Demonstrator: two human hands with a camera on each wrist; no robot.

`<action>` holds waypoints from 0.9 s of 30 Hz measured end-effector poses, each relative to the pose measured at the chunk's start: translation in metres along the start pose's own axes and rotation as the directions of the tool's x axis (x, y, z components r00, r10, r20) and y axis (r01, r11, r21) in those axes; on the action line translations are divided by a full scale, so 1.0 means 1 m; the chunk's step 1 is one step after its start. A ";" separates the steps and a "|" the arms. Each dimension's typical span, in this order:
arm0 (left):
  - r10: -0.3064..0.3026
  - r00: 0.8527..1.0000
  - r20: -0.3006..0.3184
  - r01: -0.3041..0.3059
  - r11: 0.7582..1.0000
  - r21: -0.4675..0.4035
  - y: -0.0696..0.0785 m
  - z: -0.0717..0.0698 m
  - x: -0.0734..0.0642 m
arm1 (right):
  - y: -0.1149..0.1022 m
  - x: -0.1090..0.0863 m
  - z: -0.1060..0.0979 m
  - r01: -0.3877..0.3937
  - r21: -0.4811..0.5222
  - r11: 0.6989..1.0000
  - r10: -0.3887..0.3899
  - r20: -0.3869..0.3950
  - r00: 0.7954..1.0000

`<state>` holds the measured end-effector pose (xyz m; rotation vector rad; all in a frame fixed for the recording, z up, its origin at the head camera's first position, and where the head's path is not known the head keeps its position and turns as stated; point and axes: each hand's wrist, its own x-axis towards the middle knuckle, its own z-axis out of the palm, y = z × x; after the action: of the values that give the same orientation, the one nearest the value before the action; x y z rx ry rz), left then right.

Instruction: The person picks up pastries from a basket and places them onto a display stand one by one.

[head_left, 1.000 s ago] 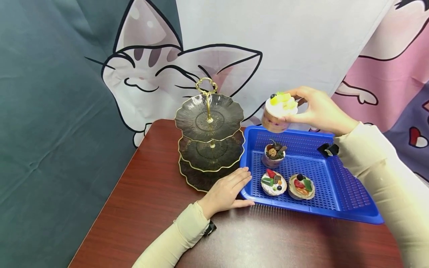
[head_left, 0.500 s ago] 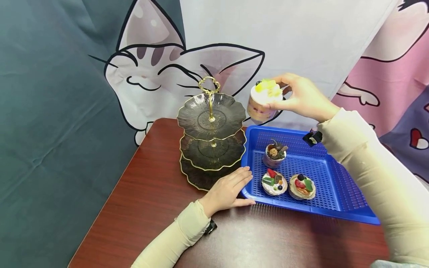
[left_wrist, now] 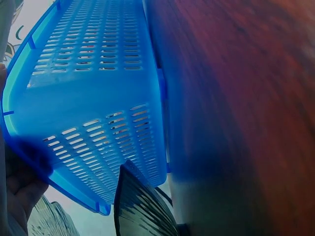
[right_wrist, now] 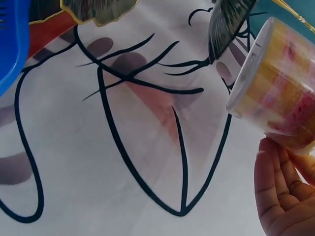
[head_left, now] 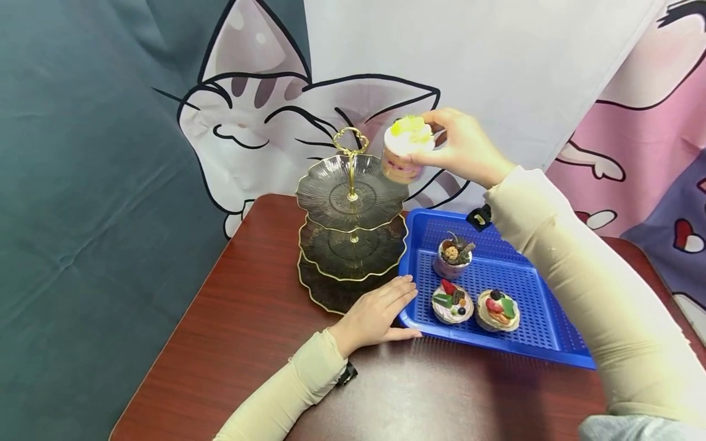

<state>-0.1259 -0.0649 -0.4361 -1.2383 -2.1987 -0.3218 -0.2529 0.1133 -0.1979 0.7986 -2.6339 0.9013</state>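
My right hand (head_left: 460,144) grips a clear dessert cup (head_left: 402,162) by its side, thumb in front. It holds layered cake topped with white cream and yellow fruit. The cup is raised beside the top plate of a three-tier stand (head_left: 353,202), overlapping its right edge in the head view. In the right wrist view the layered cup (right_wrist: 285,88) tilts above curled fingers. My left hand (head_left: 375,312) rests with extended fingers on the near left corner of a blue basket (head_left: 529,349). Inside are a chocolate-topped cup (head_left: 452,257) and two fruit tarts, a left one (head_left: 452,303) and a right one (head_left: 497,311).
The dark, gold-rimmed stand with its gold handle (head_left: 350,141) stands left of the basket, close against it. Under both is a reddish-brown wooden table (head_left: 231,343). Behind hangs a cat-printed cloth (head_left: 469,61).
My right hand has carried the dessert cup leftward and upward from over the basket to the stand's top plate. The left hand has stayed at the basket corner.
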 end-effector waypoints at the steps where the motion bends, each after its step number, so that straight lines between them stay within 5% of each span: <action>1: 0.002 1.000 -0.002 -0.002 1.000 0.002 0.000 0.000 0.000 | -0.001 0.003 0.003 0.001 0.004 1.000 -0.001 0.004 1.000; 27: 0.039 0.999 -0.030 -0.038 0.999 0.037 0.000 0.002 0.000 | -0.021 0.036 0.048 0.032 0.045 0.998 -0.035 0.066 0.997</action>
<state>-0.1264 -0.0643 -0.4375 -1.2464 -2.1420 -0.2821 -0.2734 0.0546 -0.2108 0.8962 -2.6569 0.9427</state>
